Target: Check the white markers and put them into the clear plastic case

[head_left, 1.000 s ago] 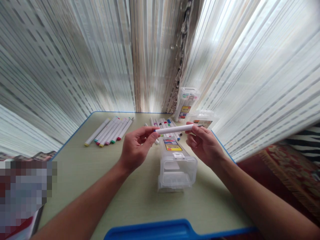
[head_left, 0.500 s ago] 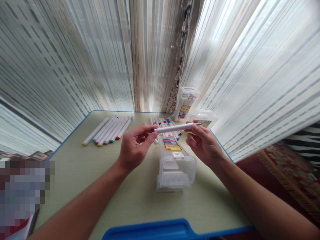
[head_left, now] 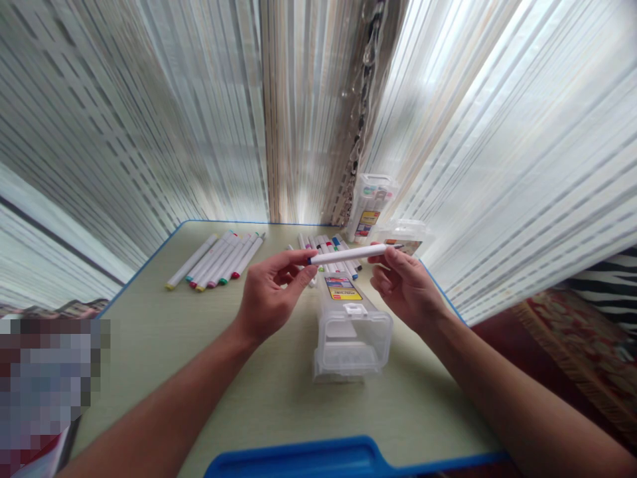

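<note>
A white marker (head_left: 348, 254) is held nearly level above the table between my two hands. My left hand (head_left: 273, 289) pinches its dark blue end between thumb and fingers. At the other end, beside a dark pointed tip, my right hand (head_left: 405, 282) grips it with thumb and index finger. Below the marker a clear plastic case (head_left: 353, 338) lies on its side, its open mouth facing me and a yellow label on top. Behind it several white markers (head_left: 326, 245) with coloured ends lie partly hidden by the held marker and my left hand.
Several more markers (head_left: 219, 262) lie in a row at the left. An upright clear case (head_left: 368, 209) with markers inside stands at the back right, beside another clear case (head_left: 405, 232). A blue tray (head_left: 298, 458) lines the front table edge. Striped curtains (head_left: 209, 106) hang behind.
Almost nothing differs. Both hands keep hold of the marker, which has shifted very slightly to the right at its blue end.
</note>
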{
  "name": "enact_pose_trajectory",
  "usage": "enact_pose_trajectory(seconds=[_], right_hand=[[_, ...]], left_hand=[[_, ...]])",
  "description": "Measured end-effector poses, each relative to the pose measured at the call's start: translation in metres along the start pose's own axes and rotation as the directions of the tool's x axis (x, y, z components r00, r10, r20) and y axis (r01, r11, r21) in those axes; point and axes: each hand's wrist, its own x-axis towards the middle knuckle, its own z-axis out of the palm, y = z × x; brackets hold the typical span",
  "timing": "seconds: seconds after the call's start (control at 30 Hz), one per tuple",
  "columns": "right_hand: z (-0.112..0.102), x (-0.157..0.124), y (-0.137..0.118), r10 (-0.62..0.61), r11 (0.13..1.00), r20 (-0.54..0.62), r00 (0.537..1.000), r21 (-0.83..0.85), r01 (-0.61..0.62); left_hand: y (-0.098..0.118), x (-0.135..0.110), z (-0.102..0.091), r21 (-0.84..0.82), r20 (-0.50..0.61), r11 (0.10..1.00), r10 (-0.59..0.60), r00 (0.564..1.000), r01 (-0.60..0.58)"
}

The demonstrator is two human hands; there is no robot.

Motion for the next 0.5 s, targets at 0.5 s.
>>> enact_pose_trajectory(seconds=[0.5], right_hand=[[-0.0004, -0.0004, 0.0001, 0.018, 0.999, 0.018, 1.000, -0.029, -0.017]], left_hand=[[0.0019, 0.0015, -0.0011, 0.032, -0.003, 0.999, -0.035, 0.999, 0.036]])
